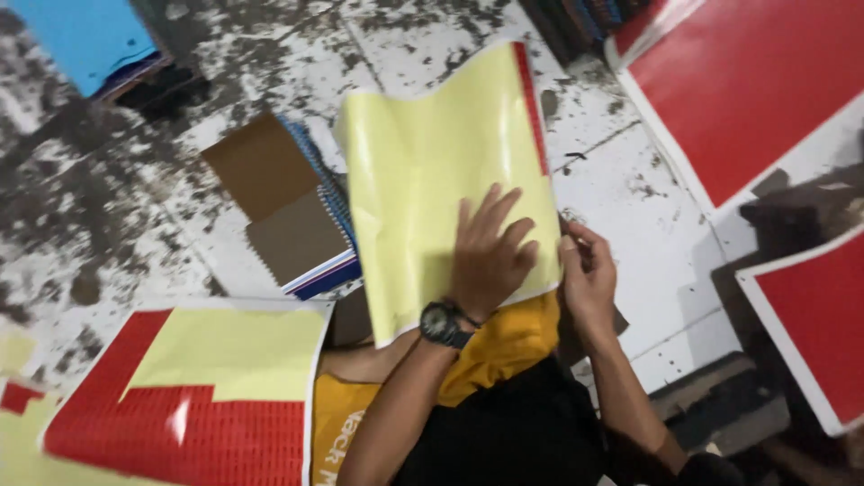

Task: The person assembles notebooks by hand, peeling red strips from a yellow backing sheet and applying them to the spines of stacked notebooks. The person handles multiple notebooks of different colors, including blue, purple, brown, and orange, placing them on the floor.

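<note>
My left hand (pixel 489 254), with a black watch on its wrist, lies flat with fingers spread on a pale yellow backing sheet (pixel 432 162) that curls up from my lap. A thin strip of red stickers (pixel 531 108) runs along the sheet's right edge. My right hand (pixel 587 270) pinches the sheet's lower right corner with its fingertips. Whether a small sticker sits between those fingers is hidden.
A stack of spiral notebooks with brown covers (pixel 292 211) lies left of the sheet on the stained white floor (pixel 648 225). A red sticker sheet partly peeled to yellow (pixel 198 405) lies at lower left. Large red sheets (pixel 747 90) lie at right, a blue stack (pixel 85 40) at top left.
</note>
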